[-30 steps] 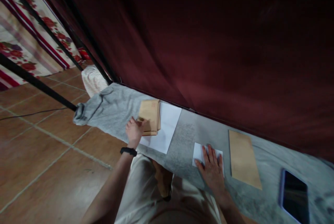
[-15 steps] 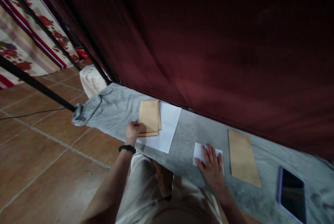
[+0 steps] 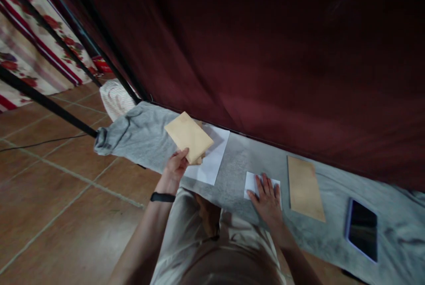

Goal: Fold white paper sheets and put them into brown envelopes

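My left hand [image 3: 178, 164] pinches a brown paper envelope [image 3: 189, 136] by its lower corner and holds it raised and tilted. Under it, mostly hidden, lie more brown envelopes [image 3: 199, 159] on a large white sheet of paper [image 3: 215, 154]. My right hand [image 3: 267, 198] rests flat, fingers spread, on a small white piece of paper [image 3: 250, 183]. To the right of that hand, a single brown envelope [image 3: 305, 190] lies flat on the grey cloth.
A grey cloth [image 3: 232, 196] covers the long narrow surface. A phone [image 3: 362, 229] lies at the right. Behind hangs a dark red curtain [image 3: 265, 77]. Black poles [image 3: 46, 103] stand at the left, with a striped white cloth [image 3: 116, 98] by their base.
My left hand has lifted the top brown envelope off the pile and turned it at an angle. My right hand stays on the small white paper.
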`<state>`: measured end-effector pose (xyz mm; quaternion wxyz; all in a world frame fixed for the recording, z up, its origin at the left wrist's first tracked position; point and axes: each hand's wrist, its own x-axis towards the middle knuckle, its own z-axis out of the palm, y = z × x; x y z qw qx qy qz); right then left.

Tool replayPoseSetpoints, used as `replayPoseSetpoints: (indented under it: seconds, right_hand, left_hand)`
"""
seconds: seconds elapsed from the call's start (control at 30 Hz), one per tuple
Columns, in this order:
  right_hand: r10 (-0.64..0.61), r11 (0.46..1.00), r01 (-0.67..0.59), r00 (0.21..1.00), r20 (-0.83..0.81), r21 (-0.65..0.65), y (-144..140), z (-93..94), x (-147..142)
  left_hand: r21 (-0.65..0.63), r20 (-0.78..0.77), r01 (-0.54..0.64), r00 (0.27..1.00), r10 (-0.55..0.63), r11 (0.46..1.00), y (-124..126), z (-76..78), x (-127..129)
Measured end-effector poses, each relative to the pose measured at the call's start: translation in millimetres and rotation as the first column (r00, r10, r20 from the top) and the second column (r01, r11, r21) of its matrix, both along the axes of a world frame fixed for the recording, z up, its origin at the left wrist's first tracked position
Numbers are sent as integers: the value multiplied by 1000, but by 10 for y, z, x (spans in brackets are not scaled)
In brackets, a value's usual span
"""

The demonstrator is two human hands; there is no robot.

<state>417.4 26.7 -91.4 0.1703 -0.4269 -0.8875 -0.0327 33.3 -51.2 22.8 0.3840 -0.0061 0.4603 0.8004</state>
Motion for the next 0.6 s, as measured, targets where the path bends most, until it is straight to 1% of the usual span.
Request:
replayPoseSetpoints:
  seconds: [0.1,0.2,0.4,0.47,0.5,0.53,0.6]
  right_hand:
    - [-6,1000,6,1000,-3,-6,4,7,0]
    - [-15,1000,15,1000,2,-28,5,20,-6]
    - [-54,993,59,997,54,-106,8,85,-28]
    - [-62,990,70,996,71,-123,11,99,-31]
    - [-62,989,71,995,75,-127,13,103,-32]
    - [-60,989,69,995,74,-129,13,105,-32]
    - [-55,990,63,996,64,-124,13,105,-32]
  left_hand:
    - [-50,37,-51,998,53,997,1,-146,435]
    - [-97,62,-102,992,109,990,-50,-279,853]
    - [-144,102,-126,985,141,981,-97,-468,1649]
    - [-134,122,-120,983,136,984,-66,-504,1806]
    - [-132,130,-115,983,132,985,-44,-511,1838]
    - [-135,135,-114,982,132,984,-20,-509,1837]
    - [-151,134,-127,980,148,980,30,-475,1741]
